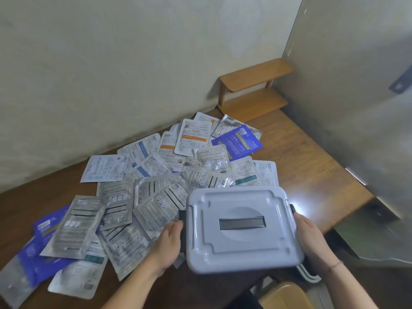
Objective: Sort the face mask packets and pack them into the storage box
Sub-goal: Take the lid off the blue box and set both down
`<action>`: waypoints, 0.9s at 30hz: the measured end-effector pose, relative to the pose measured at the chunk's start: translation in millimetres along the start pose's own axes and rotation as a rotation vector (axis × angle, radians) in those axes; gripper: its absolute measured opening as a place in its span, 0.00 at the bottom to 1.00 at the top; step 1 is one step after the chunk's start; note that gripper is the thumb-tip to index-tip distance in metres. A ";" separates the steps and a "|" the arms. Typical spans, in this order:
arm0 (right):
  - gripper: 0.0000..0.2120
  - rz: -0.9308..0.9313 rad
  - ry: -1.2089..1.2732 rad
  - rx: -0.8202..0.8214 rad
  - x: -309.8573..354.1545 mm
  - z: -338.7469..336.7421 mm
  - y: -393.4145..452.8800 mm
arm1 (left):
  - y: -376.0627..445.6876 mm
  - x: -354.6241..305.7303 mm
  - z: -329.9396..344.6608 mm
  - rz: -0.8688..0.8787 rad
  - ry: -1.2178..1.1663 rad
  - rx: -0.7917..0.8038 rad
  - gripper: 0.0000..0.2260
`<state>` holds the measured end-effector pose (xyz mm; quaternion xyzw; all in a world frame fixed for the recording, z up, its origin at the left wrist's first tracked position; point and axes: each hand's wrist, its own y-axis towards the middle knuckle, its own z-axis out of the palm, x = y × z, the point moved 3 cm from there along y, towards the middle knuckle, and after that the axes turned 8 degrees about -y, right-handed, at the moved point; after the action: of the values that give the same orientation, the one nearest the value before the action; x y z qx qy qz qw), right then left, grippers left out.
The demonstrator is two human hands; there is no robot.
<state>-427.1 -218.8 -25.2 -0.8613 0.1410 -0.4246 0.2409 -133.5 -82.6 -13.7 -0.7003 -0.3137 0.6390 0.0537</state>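
Both hands grip the box at 5 o'clock, left hand and right hand curled on the side latches, probably to pop the lid, with packets still heaped at 10 o'clock.

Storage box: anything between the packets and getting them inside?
Yes. The lid is on the storage box, covering it. Left hand and right hand hold its sides; packets lie loose on the table.

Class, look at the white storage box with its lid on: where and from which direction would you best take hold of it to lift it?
Probably the storage box by its two short ends, one hand from each side: dark clasps sit there, and the flat handle lies recessed in the lid.
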 end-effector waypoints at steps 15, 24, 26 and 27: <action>0.09 -0.320 -0.550 -0.335 29.4 -14.7 -58.2 | -22.8 -20.3 5.1 0.433 -0.058 -0.265 0.16; 0.05 -0.270 -0.165 -0.297 59.9 -54.5 -74.3 | -37.6 -76.2 12.3 0.449 -0.641 -0.230 0.21; 0.10 -0.304 -0.002 -0.324 67.8 -72.0 -69.2 | -31.7 -103.9 20.9 0.474 -0.738 -0.224 0.24; 0.15 -0.321 0.143 -0.324 73.3 -80.5 -67.9 | -25.0 -118.0 27.0 0.497 -0.763 -0.212 0.24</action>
<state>-444.9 -218.0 101.9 -0.8678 0.0853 -0.4892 0.0183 -166.2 -131.4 95.0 -0.4708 -0.1973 0.8087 -0.2921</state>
